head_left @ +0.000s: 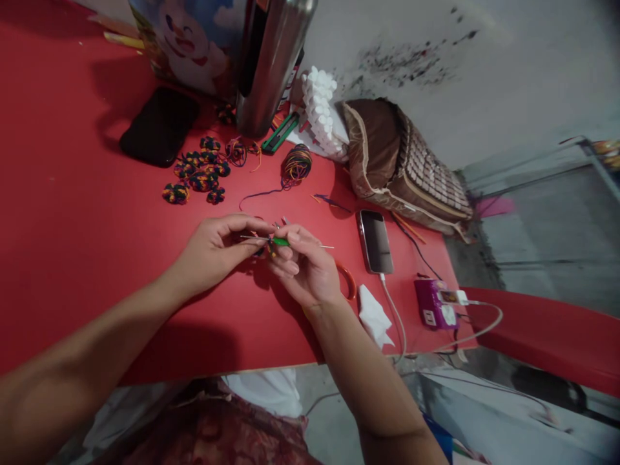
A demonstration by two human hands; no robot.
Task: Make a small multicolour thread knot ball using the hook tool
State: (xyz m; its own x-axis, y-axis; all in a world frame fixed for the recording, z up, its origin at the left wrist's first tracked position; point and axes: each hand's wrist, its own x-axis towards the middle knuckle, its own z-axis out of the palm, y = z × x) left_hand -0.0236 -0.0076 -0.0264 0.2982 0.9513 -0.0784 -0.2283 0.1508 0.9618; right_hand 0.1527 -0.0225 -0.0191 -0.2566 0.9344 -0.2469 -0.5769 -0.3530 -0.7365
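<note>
Over the red table (72, 213) my two hands meet at the middle. My right hand (307, 265) is closed on a crochet hook (285, 243) with a green grip and a thin metal shaft pointing right. My left hand (217, 248) pinches a small piece of multicoloured yarn work at the hook's tip; the piece is mostly hidden by my fingers. A strand runs from there up to a ball of multicoloured yarn (296, 165). Several finished small crocheted pieces (201, 171) lie in a cluster behind my left hand.
A black phone (159, 126) lies at the back left, a steel flask (268, 61) behind the yarn, a brown bag (402, 168) at right. A charging phone (375, 240), purple power adapter (433, 303), white tissue (375, 316) and orange ring (347, 281) sit near the front edge.
</note>
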